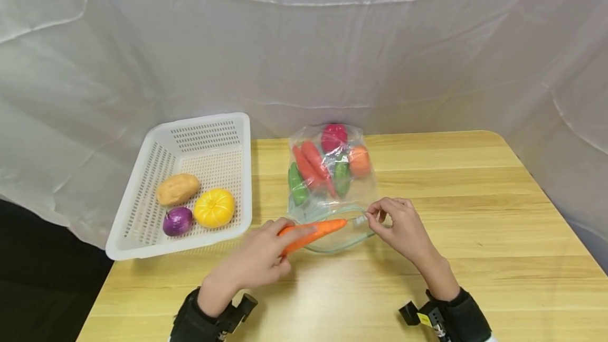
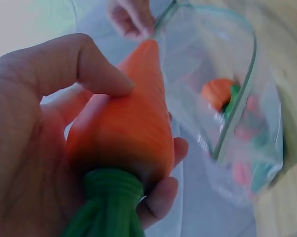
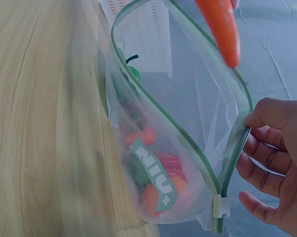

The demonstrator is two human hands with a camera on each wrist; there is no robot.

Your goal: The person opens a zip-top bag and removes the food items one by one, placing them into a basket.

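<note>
Only overhead shows the basket (image 1: 142, 236); left grip (image 1: 258, 257) clasps carrot (image 1: 315, 232), right (image 1: 404, 226) pinches bag (image 1: 332, 173).

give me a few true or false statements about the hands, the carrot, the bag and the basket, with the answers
1. The left hand grips an orange carrot. True.
2. The zip bag is sealed shut. False: its mouth gapes open, and the right hand pinches the rim at the zipper end.
3. The white basket holds three items. True: a potato, a purple onion and a yellow pumpkin.
4. The bag is empty. False: several vegetables lie inside.
5. The basket sits right of the bag. False: it sits to the left.
</note>
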